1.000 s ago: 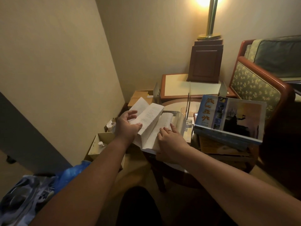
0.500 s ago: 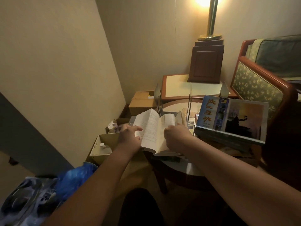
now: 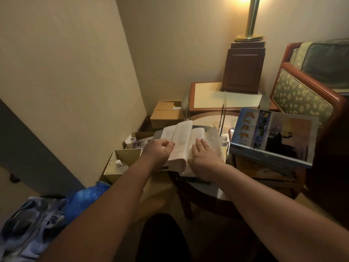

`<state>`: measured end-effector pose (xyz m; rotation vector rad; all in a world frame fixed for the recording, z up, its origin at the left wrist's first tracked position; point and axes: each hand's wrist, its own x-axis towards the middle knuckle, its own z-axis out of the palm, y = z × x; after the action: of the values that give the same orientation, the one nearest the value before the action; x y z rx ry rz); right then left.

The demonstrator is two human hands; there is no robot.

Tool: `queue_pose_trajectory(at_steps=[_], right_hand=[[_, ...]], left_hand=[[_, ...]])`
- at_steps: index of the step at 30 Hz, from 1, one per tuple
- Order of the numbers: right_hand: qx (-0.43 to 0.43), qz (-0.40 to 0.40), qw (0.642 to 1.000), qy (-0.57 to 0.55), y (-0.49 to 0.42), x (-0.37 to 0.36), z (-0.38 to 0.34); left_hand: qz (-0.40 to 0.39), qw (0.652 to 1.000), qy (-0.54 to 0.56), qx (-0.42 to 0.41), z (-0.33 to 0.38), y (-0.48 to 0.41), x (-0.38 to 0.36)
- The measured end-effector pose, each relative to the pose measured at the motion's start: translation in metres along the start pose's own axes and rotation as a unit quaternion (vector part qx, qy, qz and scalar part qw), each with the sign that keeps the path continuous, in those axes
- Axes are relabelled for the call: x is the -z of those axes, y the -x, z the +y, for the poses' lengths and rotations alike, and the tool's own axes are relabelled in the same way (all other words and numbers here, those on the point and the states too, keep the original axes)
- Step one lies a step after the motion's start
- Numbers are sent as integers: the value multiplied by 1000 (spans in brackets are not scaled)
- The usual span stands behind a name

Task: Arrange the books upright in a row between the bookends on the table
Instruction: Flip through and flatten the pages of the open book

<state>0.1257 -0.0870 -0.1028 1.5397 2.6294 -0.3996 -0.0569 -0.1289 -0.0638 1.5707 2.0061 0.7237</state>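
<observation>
A thick white paperback (image 3: 184,138) lies open on the round glass-topped table (image 3: 205,190). My left hand (image 3: 157,151) pinches its left-hand pages with curled fingers. My right hand (image 3: 203,155) lies flat on the right-hand page, fingers straight. Behind the book stand clear bookends (image 3: 186,107), (image 3: 223,110). To the right, a large blue book with a sunset picture (image 3: 273,136) rests flat on a stack of other books (image 3: 264,171).
A cardboard box (image 3: 166,115) and an open white box holding a small bottle (image 3: 122,163) sit left of the table, beside the wall. A side table (image 3: 211,97) with a lamp base stands behind. A patterned armchair (image 3: 302,97) is at right. Blue bags (image 3: 47,214) lie lower left.
The loose raised pages have come down and the open book now lies flatter on the table. My right hand has uncurled and spread flat on the right page; my left hand stays at the left pages.
</observation>
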Motion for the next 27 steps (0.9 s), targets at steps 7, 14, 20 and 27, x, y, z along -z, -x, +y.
queue_pose_trajectory(at_steps=[7, 14, 20, 27], right_hand=[[18, 9, 1000, 15, -1, -8, 6], [-13, 15, 999, -27, 0, -8, 4], [-4, 24, 999, -22, 2, -11, 3], [-13, 22, 1000, -5, 5, -10, 3]], left_hand=[[-77, 995, -29, 58, 24, -16, 4], [-43, 998, 25, 36, 29, -22, 11], [79, 986, -144, -27, 16, -16, 16], [112, 981, -159, 3, 7, -12, 12]])
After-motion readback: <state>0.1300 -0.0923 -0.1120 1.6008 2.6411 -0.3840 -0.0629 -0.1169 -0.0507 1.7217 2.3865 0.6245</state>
